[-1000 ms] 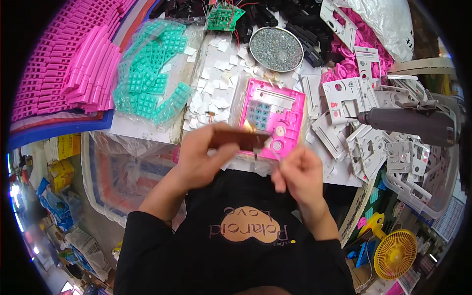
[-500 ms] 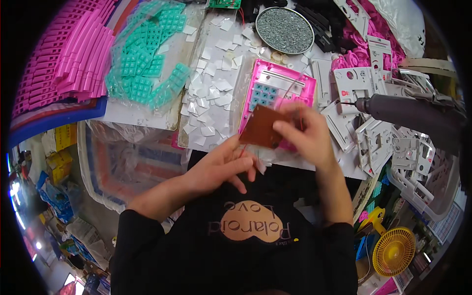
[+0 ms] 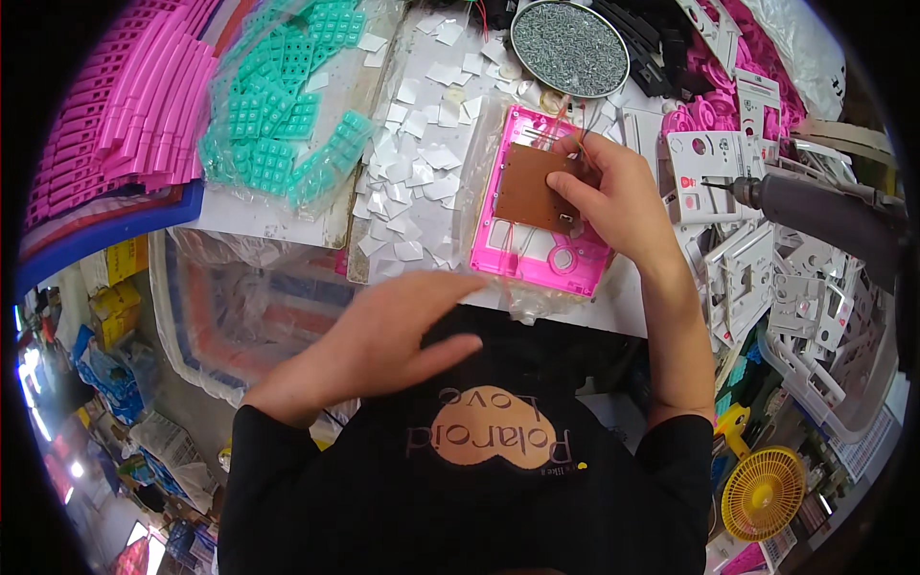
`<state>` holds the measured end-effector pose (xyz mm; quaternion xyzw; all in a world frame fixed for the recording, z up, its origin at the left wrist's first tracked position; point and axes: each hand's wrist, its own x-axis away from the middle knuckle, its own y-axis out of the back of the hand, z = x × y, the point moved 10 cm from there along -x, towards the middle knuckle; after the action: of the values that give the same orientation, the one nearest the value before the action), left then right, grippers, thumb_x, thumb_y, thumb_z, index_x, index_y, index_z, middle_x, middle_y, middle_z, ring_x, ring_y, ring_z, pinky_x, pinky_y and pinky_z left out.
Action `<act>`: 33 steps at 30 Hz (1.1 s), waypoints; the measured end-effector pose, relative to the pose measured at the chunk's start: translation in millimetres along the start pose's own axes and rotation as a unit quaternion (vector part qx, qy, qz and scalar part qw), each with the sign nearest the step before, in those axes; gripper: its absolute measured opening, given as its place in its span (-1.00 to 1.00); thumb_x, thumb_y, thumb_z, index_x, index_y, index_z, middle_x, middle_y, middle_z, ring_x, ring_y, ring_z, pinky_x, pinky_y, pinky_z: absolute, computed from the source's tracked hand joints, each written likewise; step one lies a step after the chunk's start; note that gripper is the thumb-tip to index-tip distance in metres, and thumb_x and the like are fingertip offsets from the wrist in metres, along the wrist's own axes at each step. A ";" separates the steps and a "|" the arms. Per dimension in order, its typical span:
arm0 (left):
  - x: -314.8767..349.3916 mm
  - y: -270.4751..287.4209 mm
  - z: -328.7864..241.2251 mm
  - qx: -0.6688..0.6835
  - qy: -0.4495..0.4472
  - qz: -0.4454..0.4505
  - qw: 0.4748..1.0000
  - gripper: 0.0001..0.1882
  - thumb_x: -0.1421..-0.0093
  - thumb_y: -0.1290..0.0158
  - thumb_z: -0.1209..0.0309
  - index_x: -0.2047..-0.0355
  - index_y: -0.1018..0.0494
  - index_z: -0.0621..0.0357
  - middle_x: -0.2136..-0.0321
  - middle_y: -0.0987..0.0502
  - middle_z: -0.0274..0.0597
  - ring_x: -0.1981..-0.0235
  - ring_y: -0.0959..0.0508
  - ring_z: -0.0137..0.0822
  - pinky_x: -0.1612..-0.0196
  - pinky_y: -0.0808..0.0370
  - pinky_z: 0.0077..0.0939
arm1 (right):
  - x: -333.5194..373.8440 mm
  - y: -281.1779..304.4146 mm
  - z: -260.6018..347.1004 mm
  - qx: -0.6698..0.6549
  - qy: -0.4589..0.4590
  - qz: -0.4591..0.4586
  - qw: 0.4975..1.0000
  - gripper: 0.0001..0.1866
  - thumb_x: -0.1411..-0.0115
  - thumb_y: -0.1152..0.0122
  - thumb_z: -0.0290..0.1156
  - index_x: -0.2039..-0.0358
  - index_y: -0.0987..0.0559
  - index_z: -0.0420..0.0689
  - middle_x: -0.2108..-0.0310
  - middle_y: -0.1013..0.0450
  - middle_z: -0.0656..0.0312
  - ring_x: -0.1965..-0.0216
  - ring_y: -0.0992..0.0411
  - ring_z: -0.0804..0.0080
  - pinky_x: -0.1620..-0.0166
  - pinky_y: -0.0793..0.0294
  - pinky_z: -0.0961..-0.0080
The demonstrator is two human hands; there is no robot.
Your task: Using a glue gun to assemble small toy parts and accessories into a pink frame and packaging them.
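My right hand (image 3: 610, 192) grips the right edge of a brown circuit board (image 3: 530, 188), thumb on top and fingers curled at the far side. The board lies over the middle of a pink plastic housing (image 3: 489, 251), and it covers the spot where a keypad showed earlier. Thin red wires (image 3: 505, 241) come out around the board. Below and left of the housing, my left hand (image 3: 402, 321) is open in the air, thumb apart from the fingers, with nothing in it. Clear plastic wrap (image 3: 525, 309) sticks out under the housing.
Teal keypads (image 3: 273, 110) and scattered white squares (image 3: 412, 172) lie left of the housing. A round dish of screws (image 3: 570, 50) stands behind it. At right, a dark powered screwdriver (image 3: 805, 203) hangs over white plastic panels (image 3: 738, 278). Pink strips (image 3: 158, 105) fill the far left.
My right hand has brought the board down flat onto the housing, over its keypad. My left hand has let go of the board area and drawn back toward the left.
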<state>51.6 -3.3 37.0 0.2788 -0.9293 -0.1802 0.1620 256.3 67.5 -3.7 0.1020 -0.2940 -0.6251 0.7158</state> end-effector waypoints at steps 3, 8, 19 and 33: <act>-16.7 30.6 2.2 -0.059 -0.003 -0.088 0.994 -0.62 -0.15 -0.25 0.41 0.01 -0.53 0.20 0.28 -0.60 -0.13 0.30 -0.61 -0.22 0.38 -0.49 -0.43 | -1.3 -1.5 -10.5 -0.083 -0.009 0.013 0.996 -0.74 -0.20 -0.32 -0.50 0.11 -0.55 -0.28 0.52 -0.57 0.26 0.54 -0.49 0.61 0.43 -0.47 0.57; -32.1 51.5 1.8 -0.100 -0.035 -0.152 0.983 -0.72 -0.16 -0.23 0.44 0.11 -0.54 0.21 0.32 -0.58 -0.15 0.34 -0.58 -0.25 0.40 -0.47 -0.43 | 5.2 -3.8 -14.2 -0.216 -0.067 0.087 0.970 -0.75 -0.23 -0.32 -0.51 0.09 -0.53 -0.21 0.51 -0.46 0.42 0.54 -0.35 0.77 0.50 -0.29 0.74; -76.9 24.4 -4.5 -0.217 -0.162 -0.140 0.952 -0.81 -0.08 -0.22 0.49 0.28 -0.50 0.16 0.31 -0.48 -0.14 0.28 -0.55 -0.09 0.23 -0.50 -0.27 | 26.5 24.1 -30.3 -0.227 -0.070 0.047 0.970 -0.73 -0.22 -0.37 -0.49 0.08 -0.54 -0.19 0.50 -0.46 0.47 0.56 -0.31 0.82 0.54 -0.21 0.76; -73.1 35.3 -15.9 -0.289 -0.127 -0.106 0.943 -0.84 -0.07 -0.24 0.47 0.35 -0.48 0.16 0.37 -0.50 -0.17 0.35 -0.57 -0.13 0.33 -0.51 -0.30 | 18.4 7.1 -20.1 -0.249 -0.038 0.053 0.966 -0.77 -0.23 -0.32 -0.52 0.12 -0.53 -0.24 0.53 -0.47 0.41 0.58 -0.36 0.77 0.54 -0.31 0.71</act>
<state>99.7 62.5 51.4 0.2918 -0.8154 -0.4906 0.0966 274.2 46.8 -10.8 -0.1190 -0.1614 -0.6431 0.7391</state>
